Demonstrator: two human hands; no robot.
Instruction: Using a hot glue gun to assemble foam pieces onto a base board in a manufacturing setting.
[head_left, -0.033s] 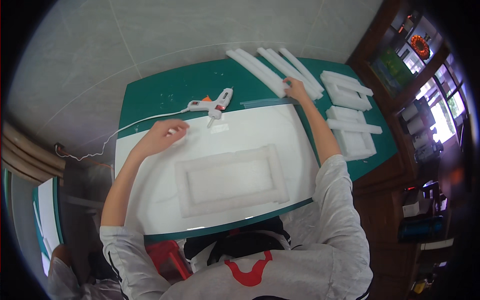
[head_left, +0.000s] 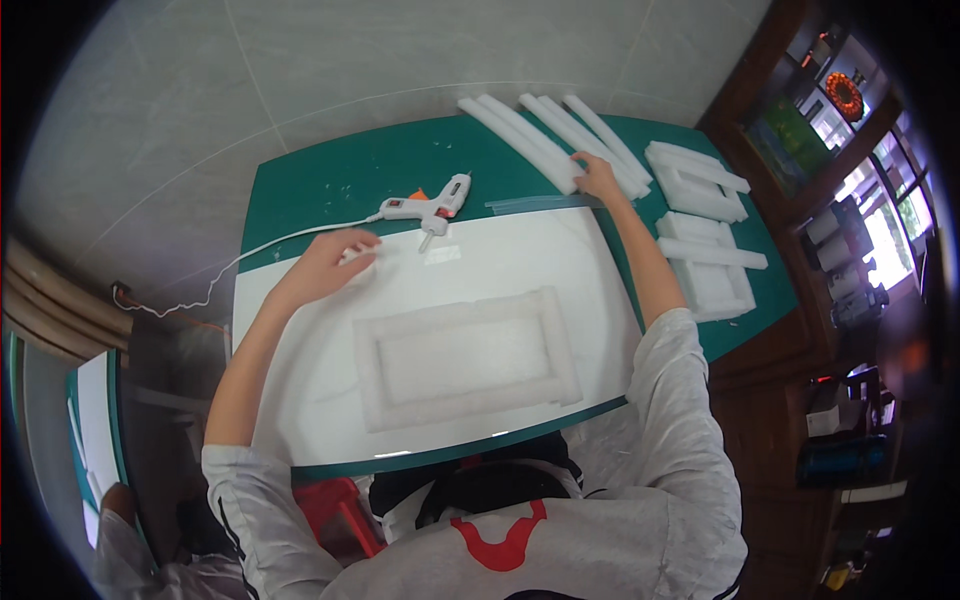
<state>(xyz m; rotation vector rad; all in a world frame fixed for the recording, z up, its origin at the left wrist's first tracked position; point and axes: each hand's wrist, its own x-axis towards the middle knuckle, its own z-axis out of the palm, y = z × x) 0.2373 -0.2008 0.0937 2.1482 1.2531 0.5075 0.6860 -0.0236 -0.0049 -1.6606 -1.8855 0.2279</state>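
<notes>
Foam frame (head_left: 460,405) looks four-sided, near tabletop (head_left: 330,210) front edge; far-edge strips (head_left: 530,142) unused. Left hand (head_left: 325,268) empty, fingers parted; right hand (head_left: 597,180) at strips, grip unclear.

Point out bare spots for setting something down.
Free: the white board between glue gun and foam frame; the green tabletop behind the glue gun, bar white specks. Crowded: the right side, with foam strips, right hand and foam pieces.

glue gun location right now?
Head view, left of centre: the glue gun lies across the far edge of the white board, right of the left hand.
</notes>
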